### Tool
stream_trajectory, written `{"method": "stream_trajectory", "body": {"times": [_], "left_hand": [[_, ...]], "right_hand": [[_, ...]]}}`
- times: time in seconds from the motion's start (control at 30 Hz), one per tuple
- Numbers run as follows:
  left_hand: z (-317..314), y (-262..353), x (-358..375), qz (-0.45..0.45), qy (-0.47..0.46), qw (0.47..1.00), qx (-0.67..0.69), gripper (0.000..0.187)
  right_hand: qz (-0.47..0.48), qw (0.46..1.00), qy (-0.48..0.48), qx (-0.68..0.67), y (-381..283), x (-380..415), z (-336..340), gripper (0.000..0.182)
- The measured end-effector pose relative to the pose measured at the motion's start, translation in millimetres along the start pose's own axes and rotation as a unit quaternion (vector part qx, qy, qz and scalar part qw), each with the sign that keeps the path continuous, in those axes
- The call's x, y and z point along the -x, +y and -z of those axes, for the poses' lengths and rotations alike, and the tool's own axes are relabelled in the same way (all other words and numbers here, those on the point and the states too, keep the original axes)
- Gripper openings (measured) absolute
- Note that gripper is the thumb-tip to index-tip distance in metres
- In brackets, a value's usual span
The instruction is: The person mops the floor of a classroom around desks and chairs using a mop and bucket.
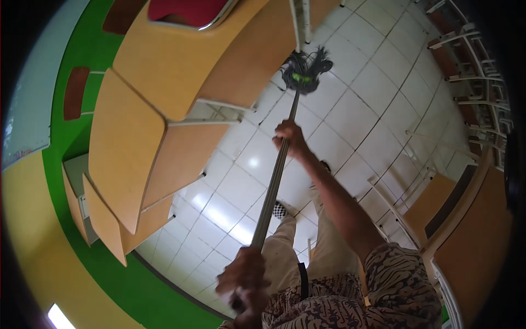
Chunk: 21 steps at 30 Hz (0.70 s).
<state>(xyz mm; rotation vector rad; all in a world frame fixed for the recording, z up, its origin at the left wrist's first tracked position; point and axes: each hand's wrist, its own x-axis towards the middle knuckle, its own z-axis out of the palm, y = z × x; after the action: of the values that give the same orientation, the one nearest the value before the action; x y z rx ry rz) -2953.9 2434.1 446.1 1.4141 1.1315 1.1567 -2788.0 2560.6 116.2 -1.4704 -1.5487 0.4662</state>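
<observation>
A mop with a long grey pole [269, 197] runs slantwise across the middle of the head view. Its dark stringy head [307, 74], green at the centre, rests on the tiled floor beside a white table leg. My right hand [290, 140] is closed around the lower pole, not far above the mop head, with the arm stretched out. Close to my body, my left hand [244, 279] is wrapped round the upper end of the pole; it is slightly blurred.
Wooden tables [123, 137] with white metal legs stand on the left, and a red-seated chair [189, 11] lies on one. Several stacked chairs [482, 82] line the far right. A wooden chair [438, 208] is near my right side. White floor tiles [350, 118] stretch between.
</observation>
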Motion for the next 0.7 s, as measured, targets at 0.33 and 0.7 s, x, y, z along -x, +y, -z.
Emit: {"method": "stream_trajectory", "body": {"times": [0.33,0.7], "left_hand": [[152.3,61.1,77.5,-0.081,0.161,0.983,-0.039,0.035],[206.9,65.2,123.7,-0.103,0.13,0.986,-0.017,0.033]], "right_hand": [[0.079,0.965,-0.171,-0.182,-223.6,97.1,-192.5,0.023],[0.075,0.973,-0.162,-0.145,-248.0,148.5,-179.9,0.026]]}}
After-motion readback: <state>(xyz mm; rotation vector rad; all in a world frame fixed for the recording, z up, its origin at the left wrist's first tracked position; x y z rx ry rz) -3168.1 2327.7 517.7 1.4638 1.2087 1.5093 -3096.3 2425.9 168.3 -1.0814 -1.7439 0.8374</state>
